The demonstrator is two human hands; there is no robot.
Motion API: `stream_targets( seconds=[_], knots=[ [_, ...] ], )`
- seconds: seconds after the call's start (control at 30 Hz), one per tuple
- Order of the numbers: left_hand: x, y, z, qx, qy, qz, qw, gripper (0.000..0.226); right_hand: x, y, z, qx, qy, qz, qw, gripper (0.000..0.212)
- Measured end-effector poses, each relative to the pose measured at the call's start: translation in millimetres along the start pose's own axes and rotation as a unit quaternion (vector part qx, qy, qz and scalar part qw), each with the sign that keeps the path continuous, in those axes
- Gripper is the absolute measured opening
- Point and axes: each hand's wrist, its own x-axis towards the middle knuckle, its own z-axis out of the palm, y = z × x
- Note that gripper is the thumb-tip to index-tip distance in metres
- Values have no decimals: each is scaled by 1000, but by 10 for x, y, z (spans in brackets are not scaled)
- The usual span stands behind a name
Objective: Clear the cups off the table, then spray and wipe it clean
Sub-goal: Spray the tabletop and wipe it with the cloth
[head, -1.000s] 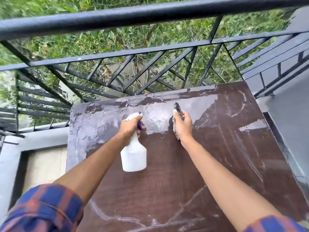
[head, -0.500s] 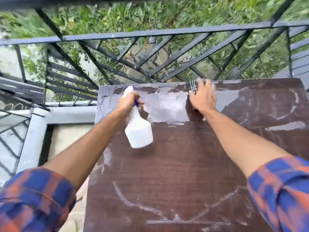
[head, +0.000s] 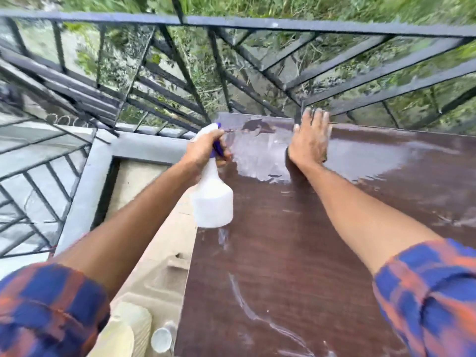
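The dark brown wooden table [head: 296, 266] fills the middle and right of the head view, wet and shiny across its far part [head: 257, 155], with white streaks near me. My left hand [head: 206, 148] grips the neck of a white spray bottle [head: 212, 199] with a blue trigger, held over the table's left edge. My right hand [head: 311, 140] lies flat with straight fingers at the table's far edge, pressing down. The wiping cloth is hidden under that hand.
A black metal railing [head: 257, 24] runs right behind the table's far edge, with greenery beyond. Left of the table a beige moulded surface [head: 164, 253] sits lower down. On it, at the bottom, are a clear cup [head: 161, 340] and a cream ribbed object [head: 128, 331].
My right hand has slid the cloth from the middle of the table up to its far edge and now lies flat. My left hand and the bottle shifted left, and my view tilted down.
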Motion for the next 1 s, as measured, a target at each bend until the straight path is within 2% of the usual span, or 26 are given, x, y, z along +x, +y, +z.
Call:
stream_targets(
  seconds=[0.1,0.2,0.37,0.57,0.67,0.83,1.0],
  knots=[
    [-69,-23,-294,-39,13,6,999,32,-115,-877,261,10,-54,-76,996,58],
    [-144,-114,-569,-26,40,-44,998,36,-269,-1586,493,15,-89,-149,985,61],
    [-255,-321,-882,-19,69,-47,996,35,-410,-1862,613,3,-124,-218,968,63],
    [-270,-366,-716,2,65,-60,996,36,-743,-1506,421,32,-179,-299,937,60],
    [-285,-309,-504,7,38,-47,998,32,-855,-1205,319,32,-173,-307,935,60],
    [-325,-226,-33,4,-4,-12,1000,23,-798,-359,53,31,-133,-202,970,58],
    [-426,-205,456,34,-50,-17,998,20,-794,782,-342,11,-78,-93,993,60]
  ],
)
